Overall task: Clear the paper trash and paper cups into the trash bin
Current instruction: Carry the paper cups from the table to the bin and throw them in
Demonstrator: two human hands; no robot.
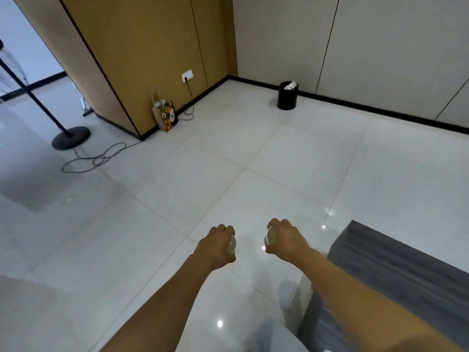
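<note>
Both arms extended forward over the white tiled floor (291,158), palms down. Left hand (215,246) is curled round a white paper cup (231,245); only the cup's rim end shows at the thumb side, facing right toward the other hand. Right hand (284,238) is curled round a second paper cup (270,236), its open mouth facing left. Each cup lies on its side in the grip, long axis running roughly left-right, the two mouths turned toward each other with a gap of bare floor between them. Black trash bin (287,96) stands upright far ahead and slightly right of the hands, against the black skirting of the pale wall, with white paper (290,85) showing above its rim. Between hands and bin: open tile only. At lower right, just beside the right forearm, the corner of a dark grey worktop (396,270). Far left: a black round-based stand (71,137) with a cable (96,160) looped on the floor. A patterned paper bag (166,115) leans at the foot of the tan wall panel (142,54), below a wall socket (187,75).
</note>
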